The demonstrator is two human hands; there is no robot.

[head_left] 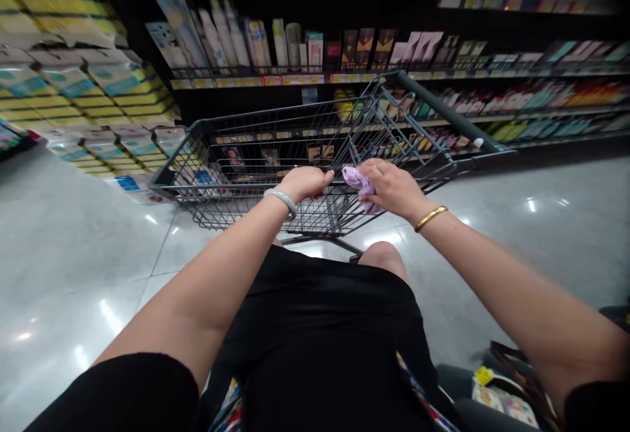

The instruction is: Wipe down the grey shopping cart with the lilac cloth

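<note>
Along the aisle, between the stocked shelves point(295, 81) and a wall of stacked boxes point(98, 90), we have the wire cart point(197, 131) drawn up close, its near top rail under both hands. Our left hand point(305, 182) is closed in a full fist round that rail, a white bangle point(281, 199) at the wrist. Our right hand point(391, 189) lies just beside it, fingers curled down over a crumpled purple cloth point(359, 182) bunched between palm and rail. Whether those fingers also reach round the wire itself we cannot tell. The cart stands skewed to us, its thick dark bar point(443, 113) off to the right and away, so we judge that we are handling it by its side rather than from behind. To do this well, we would set the hands wider apart (they nearly touch, which gives little leverage over so long a basket) and let the left hand do the firm work, since the cloth makes a slippery pad under the right. The polished floor point(73, 255) looks slick, so small, even pressure would suit better than a shove, with an eye on the boxes near the cart's far corner and on the bag point(506, 379) at our right side.
</note>
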